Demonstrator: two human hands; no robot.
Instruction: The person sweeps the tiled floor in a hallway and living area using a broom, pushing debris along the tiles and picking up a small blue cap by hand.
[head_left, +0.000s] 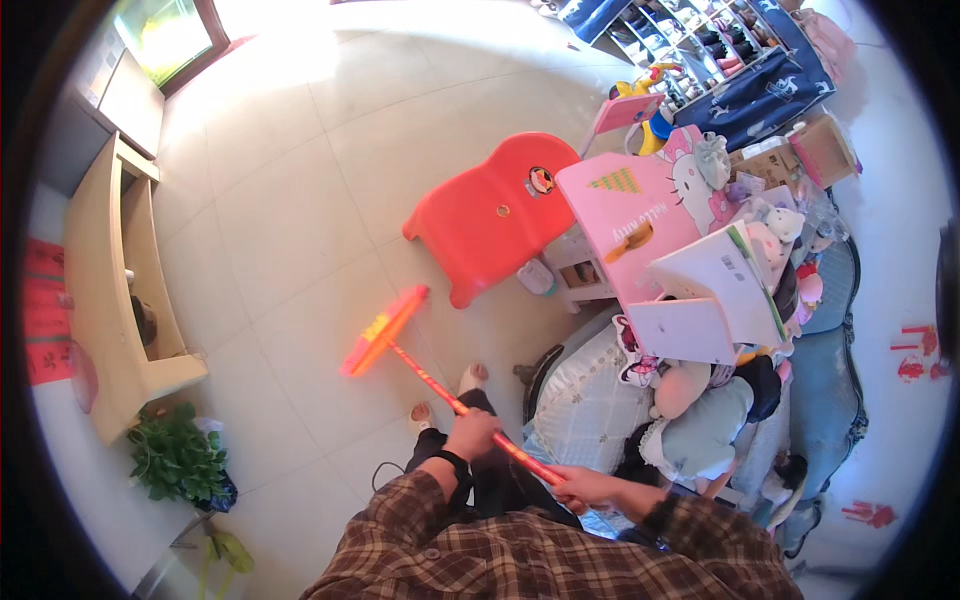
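Observation:
A broom (425, 375) with a red patterned handle slants from my body out to the far left, its orange-red head (385, 330) down at the floor tiles. Midway along the handle my left hand (472, 435) is closed round it; a dark band circles that wrist. Nearer its end, my right hand (583, 487) grips the same handle. My feet (474, 378) show just beyond my left hand. Close to the broom head on the right stands a red plastic chair (485, 222).
A pink cartoon-printed table (615, 215) bears an open white book (715, 275) and a brush. Toys and clothes crowd the sofa (590, 400). A shoe rack (725, 55) stands at the far right. A wooden cabinet (110, 260) and a leafy plant (180, 455) line the left.

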